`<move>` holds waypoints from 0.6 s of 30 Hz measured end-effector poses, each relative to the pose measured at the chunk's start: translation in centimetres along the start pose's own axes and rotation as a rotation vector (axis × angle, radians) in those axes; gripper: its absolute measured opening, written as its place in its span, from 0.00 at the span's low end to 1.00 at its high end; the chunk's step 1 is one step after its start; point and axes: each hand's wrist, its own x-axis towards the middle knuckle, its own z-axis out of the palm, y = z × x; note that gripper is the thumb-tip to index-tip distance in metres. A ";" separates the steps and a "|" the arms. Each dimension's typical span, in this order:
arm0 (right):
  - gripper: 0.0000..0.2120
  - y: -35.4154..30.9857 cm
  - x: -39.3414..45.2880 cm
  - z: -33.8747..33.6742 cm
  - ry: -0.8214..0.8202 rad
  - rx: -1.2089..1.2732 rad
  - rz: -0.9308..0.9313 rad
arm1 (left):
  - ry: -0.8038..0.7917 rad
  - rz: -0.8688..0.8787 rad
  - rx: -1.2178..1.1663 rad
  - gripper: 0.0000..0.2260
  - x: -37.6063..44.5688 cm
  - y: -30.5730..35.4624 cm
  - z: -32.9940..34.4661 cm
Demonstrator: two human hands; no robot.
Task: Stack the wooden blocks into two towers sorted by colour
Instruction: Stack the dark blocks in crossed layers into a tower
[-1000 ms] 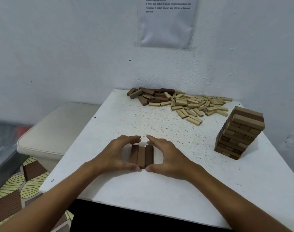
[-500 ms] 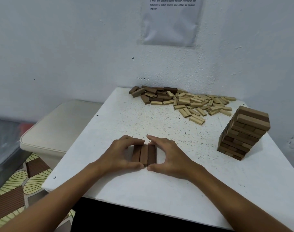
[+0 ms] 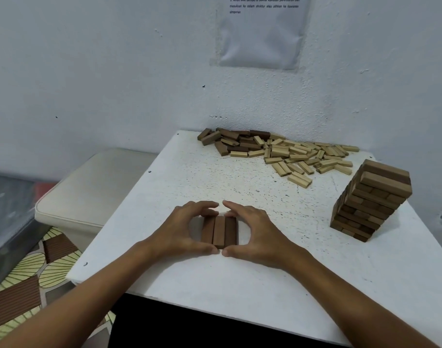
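Near the front-centre of the white table, three dark blocks are laid flat side by side, long axes running from 6 to 12 o'clock, flanks touching. The row is framed by both hands: the left hand is set at its 9 o'clock side, the right hand at its 3 o'clock side, each equally near. Fingers are curved round the far ends and thumbs round the near ends, fingertips nearly meeting at 12 o'clock and thumb tips at 6 o'clock; neither hand is clamped, and whether the palms actually press the outer blocks cannot be made out, possibly a small gap is left on each flank. A squaring-up of the first layer is judged to be in hand. Any next layer would need to be laid crosswise, 9 to 3 o'clock. Loose blocks, dark and pale, are heaped at 12 to 1 o'clock by the wall; a mixed tower is seen leaning at 2 o'clock, well apart.
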 end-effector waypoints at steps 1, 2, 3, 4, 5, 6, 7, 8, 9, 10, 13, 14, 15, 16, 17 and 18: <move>0.46 0.0 0.0 0.0 0.001 0.005 0.002 | -0.001 -0.004 -0.004 0.38 0.0 0.1 0.0; 0.46 0.1 0.0 0.1 0.002 0.009 0.005 | -0.001 -0.008 -0.009 0.38 0.0 0.3 0.0; 0.46 0.1 0.1 0.1 0.004 0.012 0.006 | -0.003 -0.013 -0.015 0.38 0.0 0.3 0.0; 0.46 0.2 0.1 0.1 0.006 0.014 0.009 | -0.007 -0.017 -0.023 0.38 0.0 0.4 0.0; 0.46 0.2 0.1 0.1 0.008 0.014 0.012 | -0.008 -0.018 -0.030 0.38 0.0 0.4 0.0; 0.47 0.2 0.1 0.2 0.011 0.014 0.013 | -0.008 -0.017 -0.036 0.38 0.0 0.4 0.0; 0.47 0.2 0.1 0.2 0.013 0.013 0.013 | -0.007 -0.017 -0.042 0.37 0.0 0.5 0.0; 0.47 0.2 0.2 0.2 0.015 0.012 0.012 | -0.008 -0.018 -0.050 0.37 0.1 0.5 0.0; 0.46 0.1 0.2 0.2 0.017 0.012 0.013 | -0.010 -0.020 -0.060 0.36 0.1 0.6 0.0; 0.46 0.1 0.2 0.2 0.018 0.016 0.016 | -0.012 -0.025 -0.070 0.36 0.1 0.6 -0.1; 0.45 -0.1 0.2 0.3 0.024 0.027 0.023 | -0.020 -0.030 -0.087 0.34 0.2 0.7 -0.1; 0.44 -0.2 0.2 0.3 0.026 0.030 0.023 | -0.023 -0.030 -0.096 0.34 0.3 0.8 -0.1; 0.43 -0.3 0.1 0.3 0.026 0.035 0.023 | -0.027 -0.030 -0.104 0.34 0.3 0.9 -0.1; 0.43 -0.3 0.1 0.2 0.027 0.040 0.024 | -0.032 -0.028 -0.107 0.34 0.4 1.0 0.0; 0.42 -0.4 0.0 0.1 0.029 0.046 0.025 | -0.036 -0.026 -0.110 0.33 0.5 1.2 0.0; 0.42 -0.5 -0.1 -0.1 0.033 0.054 0.026 | -0.036 -0.026 -0.113 0.33 0.7 1.4 -0.1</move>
